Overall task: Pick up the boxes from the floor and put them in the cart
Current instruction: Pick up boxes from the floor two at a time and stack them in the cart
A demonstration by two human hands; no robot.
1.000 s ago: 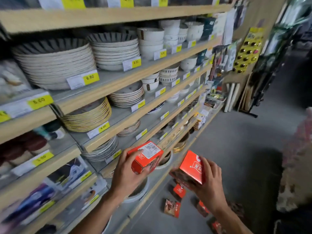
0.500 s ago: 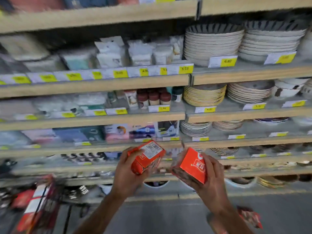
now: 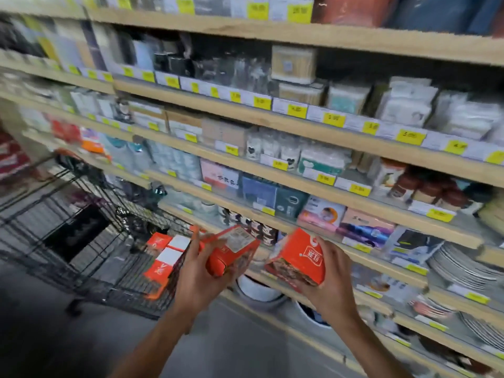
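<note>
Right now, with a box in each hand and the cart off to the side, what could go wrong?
1. The left hand holds its orange box near one end, so it may tip out on the way.
2. The wire cart already has orange boxes piled at its near end; new ones could slide off.
3. The right hand and its box are close to the shelf edge and could knock it.

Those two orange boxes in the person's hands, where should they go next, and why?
Probably a short carry left and down to the cart. Each hand, left hand and right hand, already holds an orange box, and more boxes already lie in the cart.
</note>
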